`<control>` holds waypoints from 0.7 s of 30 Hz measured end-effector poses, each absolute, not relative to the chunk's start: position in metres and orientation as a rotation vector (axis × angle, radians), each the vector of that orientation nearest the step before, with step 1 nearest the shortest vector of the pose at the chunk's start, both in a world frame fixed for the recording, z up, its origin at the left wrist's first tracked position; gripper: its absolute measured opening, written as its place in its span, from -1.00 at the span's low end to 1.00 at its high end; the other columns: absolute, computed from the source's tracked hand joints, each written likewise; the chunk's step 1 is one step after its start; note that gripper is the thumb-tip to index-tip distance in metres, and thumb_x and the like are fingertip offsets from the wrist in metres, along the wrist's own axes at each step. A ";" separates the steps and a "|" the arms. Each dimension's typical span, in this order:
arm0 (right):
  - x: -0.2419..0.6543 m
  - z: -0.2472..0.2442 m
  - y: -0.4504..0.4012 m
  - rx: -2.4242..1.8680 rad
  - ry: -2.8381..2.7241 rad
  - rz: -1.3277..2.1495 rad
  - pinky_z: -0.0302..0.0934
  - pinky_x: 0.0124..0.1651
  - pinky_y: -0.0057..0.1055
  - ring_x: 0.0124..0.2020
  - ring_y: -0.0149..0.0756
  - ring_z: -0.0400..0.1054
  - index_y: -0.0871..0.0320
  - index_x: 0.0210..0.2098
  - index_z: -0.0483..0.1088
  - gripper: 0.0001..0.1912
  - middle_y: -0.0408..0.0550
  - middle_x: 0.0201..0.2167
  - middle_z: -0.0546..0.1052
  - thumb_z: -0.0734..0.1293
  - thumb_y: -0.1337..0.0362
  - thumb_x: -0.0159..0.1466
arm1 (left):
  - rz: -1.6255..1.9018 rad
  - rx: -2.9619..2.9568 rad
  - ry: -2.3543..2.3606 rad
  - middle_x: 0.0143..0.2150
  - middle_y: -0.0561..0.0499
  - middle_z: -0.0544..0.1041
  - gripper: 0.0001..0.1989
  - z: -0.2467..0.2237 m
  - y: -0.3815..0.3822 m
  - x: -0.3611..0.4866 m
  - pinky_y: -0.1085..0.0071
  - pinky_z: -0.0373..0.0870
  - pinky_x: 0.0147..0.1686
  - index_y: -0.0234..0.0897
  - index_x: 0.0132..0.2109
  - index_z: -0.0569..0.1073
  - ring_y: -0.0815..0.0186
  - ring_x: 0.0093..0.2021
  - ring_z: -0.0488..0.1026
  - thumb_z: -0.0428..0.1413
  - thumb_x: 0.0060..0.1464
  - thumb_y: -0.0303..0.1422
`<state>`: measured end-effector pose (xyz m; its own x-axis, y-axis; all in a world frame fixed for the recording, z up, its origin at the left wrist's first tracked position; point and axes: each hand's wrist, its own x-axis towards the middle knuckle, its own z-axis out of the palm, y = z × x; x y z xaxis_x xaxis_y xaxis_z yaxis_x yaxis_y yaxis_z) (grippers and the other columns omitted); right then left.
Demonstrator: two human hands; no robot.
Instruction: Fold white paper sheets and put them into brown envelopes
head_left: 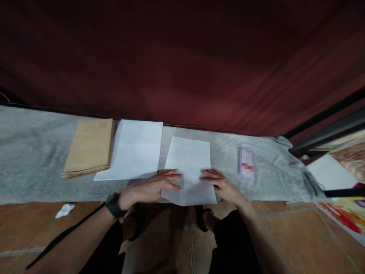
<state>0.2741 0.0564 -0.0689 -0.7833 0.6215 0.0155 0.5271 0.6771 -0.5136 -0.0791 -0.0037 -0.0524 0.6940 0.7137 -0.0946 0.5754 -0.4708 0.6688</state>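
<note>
A white sheet of paper point(190, 160) lies before me on a grey cloth-covered surface, its near edge reaching just past the cloth's front edge. On the sheet's left side rests my left hand point(158, 185), fingers stretched out over the paper. My right hand point(222, 185) touches the right side the same way, its fingers extended flat. To the left of this sheet is a stack of white paper point(137, 148). Beside that stack, farther left, sits a pile of brown envelopes point(88, 146), partly overlapping the paper's side.
A small pale packet point(247, 163), blurred, with a red mark, lies on the grey cloth point(273, 167) at right. Behind rises a dark red panel point(182, 76). A white scrap point(65, 210) and a colourful printed sheet point(346, 215) are on the tiled floor point(285, 236).
</note>
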 end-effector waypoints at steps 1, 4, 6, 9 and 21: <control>0.275 -0.069 0.058 -0.937 -2.670 0.781 -0.01 0.45 0.03 0.36 -0.20 0.21 -0.09 0.15 0.49 -0.47 -0.08 0.31 0.39 0.22 0.50 0.31 | 0.279 2.174 0.988 0.40 0.10 0.33 -0.58 -0.052 -0.002 -0.079 0.19 0.01 0.43 0.01 0.14 0.55 0.19 0.45 0.12 0.21 0.13 -0.40; 0.277 -0.070 0.061 -0.947 -2.553 0.925 0.05 0.41 0.01 0.30 -0.16 0.29 -0.03 0.03 0.57 -0.62 -0.06 0.22 0.49 0.26 0.39 0.34 | 0.377 2.003 1.051 0.26 0.00 0.50 -0.74 -0.050 0.003 -0.080 0.29 0.25 0.28 -0.13 -0.01 0.63 0.19 0.30 0.36 0.14 0.20 -0.38; 0.277 -0.070 0.064 -0.992 -2.437 1.032 0.20 0.31 -0.08 0.18 -0.14 0.40 0.02 -0.05 0.61 -0.72 -0.04 0.10 0.58 0.27 0.26 0.38 | 0.439 1.841 1.150 0.08 -0.05 0.63 -0.75 -0.048 0.007 -0.080 0.36 0.43 0.05 -0.21 -0.08 0.64 0.19 0.08 0.54 0.13 0.21 -0.26; 0.274 -0.072 0.068 -1.200 -2.232 1.125 0.39 -0.03 -0.26 -0.13 -0.17 0.52 0.10 -0.20 0.62 -0.65 -0.05 -0.19 0.65 0.24 0.07 0.40 | 0.584 1.585 1.365 -0.27 -0.01 0.66 -0.65 -0.047 0.014 -0.079 0.41 0.46 -0.27 -0.30 -0.19 0.62 0.20 -0.25 0.56 0.13 0.16 -0.10; 0.243 -0.065 0.085 -1.686 -2.091 0.710 0.15 -0.35 -0.45 -0.44 -0.30 0.38 0.12 -0.44 0.45 -0.63 -0.12 -0.52 0.51 0.18 0.10 0.38 | 1.020 1.492 1.836 -0.53 0.15 0.31 -0.74 -0.063 0.040 -0.062 0.44 0.23 -0.43 -0.18 -0.40 0.32 0.35 -0.48 0.28 0.08 0.11 -0.13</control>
